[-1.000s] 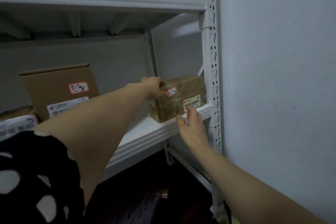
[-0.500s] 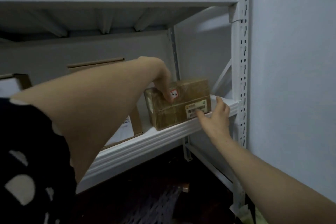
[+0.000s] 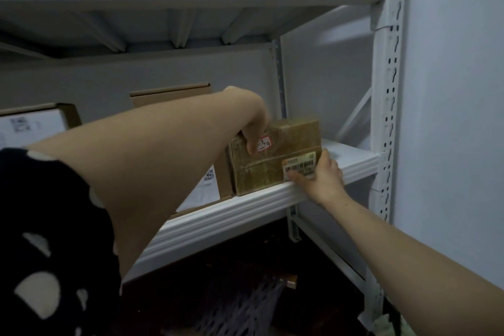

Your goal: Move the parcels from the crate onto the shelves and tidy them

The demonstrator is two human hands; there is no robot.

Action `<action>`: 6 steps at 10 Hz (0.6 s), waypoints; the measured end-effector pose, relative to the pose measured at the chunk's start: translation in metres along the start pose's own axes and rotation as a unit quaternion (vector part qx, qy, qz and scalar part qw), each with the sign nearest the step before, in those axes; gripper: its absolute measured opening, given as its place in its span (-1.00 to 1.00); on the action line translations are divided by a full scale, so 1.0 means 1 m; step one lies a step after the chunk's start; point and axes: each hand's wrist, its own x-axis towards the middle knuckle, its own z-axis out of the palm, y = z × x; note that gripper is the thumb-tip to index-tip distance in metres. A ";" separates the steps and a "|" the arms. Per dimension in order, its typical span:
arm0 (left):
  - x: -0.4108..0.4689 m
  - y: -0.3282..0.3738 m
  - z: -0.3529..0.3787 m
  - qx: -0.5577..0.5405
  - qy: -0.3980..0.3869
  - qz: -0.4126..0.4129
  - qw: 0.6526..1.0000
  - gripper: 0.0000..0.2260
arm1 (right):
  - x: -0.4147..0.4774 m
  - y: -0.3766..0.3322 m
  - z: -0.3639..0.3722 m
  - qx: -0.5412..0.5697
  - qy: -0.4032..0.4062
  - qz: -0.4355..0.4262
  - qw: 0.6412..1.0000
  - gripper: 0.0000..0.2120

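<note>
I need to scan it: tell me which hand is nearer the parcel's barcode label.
Right. The right hand touches the barcode label at its lower edge; the left hand grips the parcel at its upper left corner, by the handwritten sticker.

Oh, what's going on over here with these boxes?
A person has both hands on a taped brown parcel that sits at the front edge of a white rack's shelf. The left hand grips its upper left corner from above, thumb beside a handwritten sticker. The right hand presses against its lower right corner, fingers on the barcode label. A taller cardboard box stands just to its left.
</note>
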 end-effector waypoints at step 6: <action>-0.006 0.010 0.004 -0.021 0.039 0.020 0.999 -0.46 | -0.010 -0.001 0.004 0.039 0.003 -0.003 0.999 -0.12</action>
